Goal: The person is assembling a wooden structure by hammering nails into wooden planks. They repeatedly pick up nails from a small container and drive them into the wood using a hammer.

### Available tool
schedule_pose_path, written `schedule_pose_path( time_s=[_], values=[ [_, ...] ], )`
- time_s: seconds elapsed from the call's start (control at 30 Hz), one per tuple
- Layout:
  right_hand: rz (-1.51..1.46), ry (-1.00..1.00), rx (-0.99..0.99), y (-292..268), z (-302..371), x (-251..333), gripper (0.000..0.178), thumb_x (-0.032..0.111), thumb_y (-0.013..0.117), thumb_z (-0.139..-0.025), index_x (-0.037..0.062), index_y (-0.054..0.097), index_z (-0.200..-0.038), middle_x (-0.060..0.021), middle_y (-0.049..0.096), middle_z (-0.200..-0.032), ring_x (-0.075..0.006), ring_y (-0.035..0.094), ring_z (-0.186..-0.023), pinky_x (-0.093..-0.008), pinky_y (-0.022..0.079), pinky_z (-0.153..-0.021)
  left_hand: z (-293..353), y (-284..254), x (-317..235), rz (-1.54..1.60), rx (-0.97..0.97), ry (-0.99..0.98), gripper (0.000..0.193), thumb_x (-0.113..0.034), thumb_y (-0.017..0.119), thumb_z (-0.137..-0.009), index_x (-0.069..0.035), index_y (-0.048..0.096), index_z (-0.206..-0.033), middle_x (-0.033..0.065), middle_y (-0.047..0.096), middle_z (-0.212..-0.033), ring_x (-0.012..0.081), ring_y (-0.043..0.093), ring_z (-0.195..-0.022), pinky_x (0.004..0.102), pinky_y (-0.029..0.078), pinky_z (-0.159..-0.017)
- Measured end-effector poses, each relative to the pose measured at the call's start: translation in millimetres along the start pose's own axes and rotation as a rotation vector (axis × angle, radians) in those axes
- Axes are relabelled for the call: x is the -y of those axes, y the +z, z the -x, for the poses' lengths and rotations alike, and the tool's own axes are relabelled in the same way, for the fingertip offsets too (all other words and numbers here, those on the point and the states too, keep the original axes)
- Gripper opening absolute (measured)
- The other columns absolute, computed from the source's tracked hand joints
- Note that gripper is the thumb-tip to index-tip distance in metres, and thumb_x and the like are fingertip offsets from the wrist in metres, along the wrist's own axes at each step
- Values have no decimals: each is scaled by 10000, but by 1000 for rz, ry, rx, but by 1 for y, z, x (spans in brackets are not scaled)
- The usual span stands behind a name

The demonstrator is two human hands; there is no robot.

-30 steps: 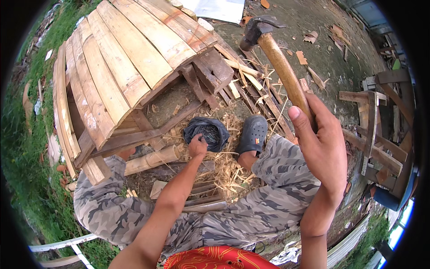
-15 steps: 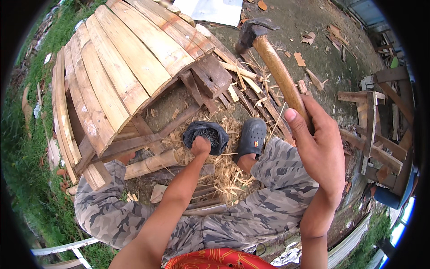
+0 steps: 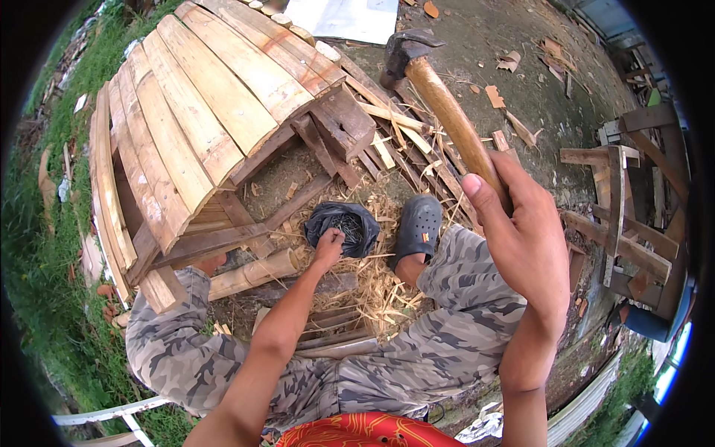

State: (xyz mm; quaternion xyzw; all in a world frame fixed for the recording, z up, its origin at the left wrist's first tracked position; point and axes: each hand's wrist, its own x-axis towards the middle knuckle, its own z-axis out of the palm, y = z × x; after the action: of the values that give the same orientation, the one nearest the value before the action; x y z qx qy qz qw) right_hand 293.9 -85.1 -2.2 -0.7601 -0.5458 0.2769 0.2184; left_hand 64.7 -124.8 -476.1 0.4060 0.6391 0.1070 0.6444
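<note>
A claw hammer with a worn wooden handle is raised on the right, its dark head pointing up and away. My right hand wraps round the lower handle, thumb along it. Low in front of me sits a black plastic bag, its mouth rolled back, with many thin grey nails inside. My left hand is at the bag's near edge, fingers pinched together; what they hold, if anything, is too small to make out. To the left stands a curved bamboo-slat seat on a dark wooden frame.
Wood shavings and loose strips litter the ground round my shoe. A bamboo pole lies under the seat frame. Scrap timber is piled at right, grass grows at left, and a white sheet lies at the back.
My left hand has drawn back slightly from inside the bag to its near edge, fingers pinched. My right hand and the hammer have shifted a little to the left in view.
</note>
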Motion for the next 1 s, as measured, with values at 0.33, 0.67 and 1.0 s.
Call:
schedule_pose_path(
  time_s=[0.33, 0.67, 1.0],
  values=[
    [-4, -29, 0, -1, 0, 0, 282, 263, 615, -1003, -8, 626, -1080, -238, 629, -728, -435, 615, -653, -457, 450, -601, 12, -15, -15, 363, 131, -142, 167, -176, 527, -1067, -40, 589, -1141, 51, 697, -1052, 106, 626, -818, 270, 516, -651],
    [5, -18, 33, -3, 0, 0, 323, 276, 643, -1001, -14, 642, -1145, -162, 577, -757, -240, 505, -649, -382, 425, -631, 11, -20, -25, 546, 154, -214, 216, -138, 565, -1039, -62, 578, -1240, 40, 688, -1050, 135, 638, -868, 293, 515, -711],
    [11, -57, 27, -4, -1, -2, 317, 280, 630, -1012, -27, 632, -1091, -181, 573, -700, -266, 494, -599, -399, 416, -600, 18, -24, -36, 572, 142, -278, 337, -127, 613, -969, -99, 573, -1303, 16, 671, -1043, 141, 629, -871, 286, 485, -700]
  ],
)
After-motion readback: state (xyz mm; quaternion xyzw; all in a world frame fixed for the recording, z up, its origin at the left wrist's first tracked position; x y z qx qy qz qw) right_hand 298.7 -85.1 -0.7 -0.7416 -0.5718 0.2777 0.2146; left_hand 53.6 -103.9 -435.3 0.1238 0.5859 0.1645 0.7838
